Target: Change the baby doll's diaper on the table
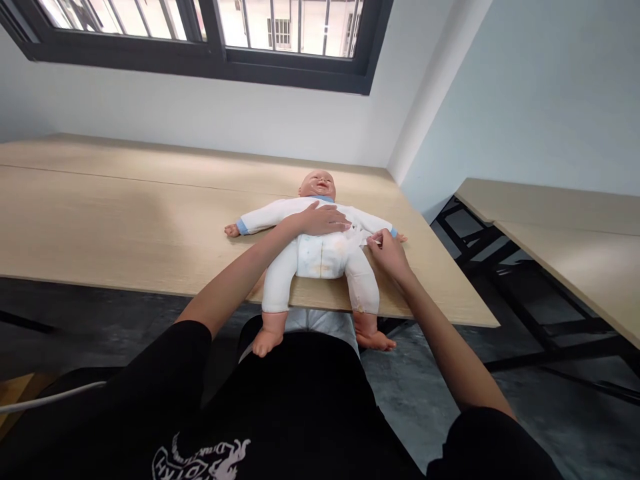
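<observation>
A baby doll in a white suit with blue cuffs lies on its back on the wooden table, its legs hanging over the near edge. A nappy covers its middle. My left hand rests flat on the doll's chest with fingers stretched out. My right hand is at the doll's right side by the waist, fingers pinched on the nappy's side tab.
A second wooden table on a black frame stands to the right across a gap of dark floor. A wall and dark-framed window lie behind. A white cable shows at lower left.
</observation>
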Demonstrator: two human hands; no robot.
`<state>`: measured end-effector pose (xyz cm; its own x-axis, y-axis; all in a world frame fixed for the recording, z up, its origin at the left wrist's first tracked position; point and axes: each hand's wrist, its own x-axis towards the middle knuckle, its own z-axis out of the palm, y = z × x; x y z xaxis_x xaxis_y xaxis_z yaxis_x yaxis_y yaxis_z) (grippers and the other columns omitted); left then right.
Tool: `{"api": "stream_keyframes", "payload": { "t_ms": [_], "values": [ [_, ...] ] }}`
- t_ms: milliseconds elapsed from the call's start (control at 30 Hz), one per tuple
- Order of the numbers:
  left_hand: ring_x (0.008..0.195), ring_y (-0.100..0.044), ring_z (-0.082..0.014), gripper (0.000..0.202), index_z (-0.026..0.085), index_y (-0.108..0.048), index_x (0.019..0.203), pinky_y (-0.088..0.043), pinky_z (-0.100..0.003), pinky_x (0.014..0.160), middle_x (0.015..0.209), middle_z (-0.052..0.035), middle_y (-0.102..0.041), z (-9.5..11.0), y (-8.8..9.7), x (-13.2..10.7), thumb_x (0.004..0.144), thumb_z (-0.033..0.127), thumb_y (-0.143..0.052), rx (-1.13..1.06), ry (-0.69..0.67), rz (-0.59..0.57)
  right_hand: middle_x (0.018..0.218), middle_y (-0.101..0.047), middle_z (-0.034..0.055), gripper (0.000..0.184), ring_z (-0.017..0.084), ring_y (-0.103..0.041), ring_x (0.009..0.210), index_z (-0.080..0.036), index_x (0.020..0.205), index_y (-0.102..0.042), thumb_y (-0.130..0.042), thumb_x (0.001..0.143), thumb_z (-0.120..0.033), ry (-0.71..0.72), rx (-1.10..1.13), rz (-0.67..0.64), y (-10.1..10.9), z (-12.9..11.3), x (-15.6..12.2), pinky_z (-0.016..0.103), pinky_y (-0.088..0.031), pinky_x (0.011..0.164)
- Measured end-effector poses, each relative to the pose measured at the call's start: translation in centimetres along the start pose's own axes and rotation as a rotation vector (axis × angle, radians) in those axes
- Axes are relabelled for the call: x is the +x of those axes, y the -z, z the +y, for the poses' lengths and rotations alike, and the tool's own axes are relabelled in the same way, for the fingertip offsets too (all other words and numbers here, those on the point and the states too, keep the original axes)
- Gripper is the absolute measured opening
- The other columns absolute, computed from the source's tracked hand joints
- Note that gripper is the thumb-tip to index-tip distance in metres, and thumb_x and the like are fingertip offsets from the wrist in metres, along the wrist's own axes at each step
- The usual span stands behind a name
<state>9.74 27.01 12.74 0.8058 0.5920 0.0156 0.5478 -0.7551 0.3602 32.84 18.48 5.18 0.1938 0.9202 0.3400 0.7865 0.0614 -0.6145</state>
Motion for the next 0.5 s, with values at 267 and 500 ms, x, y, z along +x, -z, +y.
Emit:
{"api": "stream_keyframes", "payload": {
  "t_ms": [267,500],
  "values": [
    [0.149,-0.032,-0.0308,0.049,0.036,-0.06,0.14,-0.013,-0.063,0.121,0.153,-0.0029,-0.052,-0.5,-0.3,0.7,0.103,0.056,-0.034,0.057,-0.004,-0.005,0.079,-0.066,0.0022,0.054,0.022,-0.067,0.078,-0.021,0.09,-0.053,-0.081,0.048,-0.04,-0.219,0.717,0.017,2.0,-2.9,1.7,0.039,-0.057,0.081],
    [0.142,-0.038,-0.0333,0.043,0.024,-0.061,0.133,-0.026,-0.057,0.117,0.15,-0.0142,-0.047,-0.4,-0.7,1.0,0.1,0.046,-0.045,0.177,0.071,0.096,0.068,-0.068,-0.0005,0.048,0.023,-0.069,0.069,-0.02,0.094,-0.05,-0.077,0.054,-0.023,-0.176,0.588,-0.088,1.8,-9.5,2.5,0.035,-0.054,0.07]
  ]
}}
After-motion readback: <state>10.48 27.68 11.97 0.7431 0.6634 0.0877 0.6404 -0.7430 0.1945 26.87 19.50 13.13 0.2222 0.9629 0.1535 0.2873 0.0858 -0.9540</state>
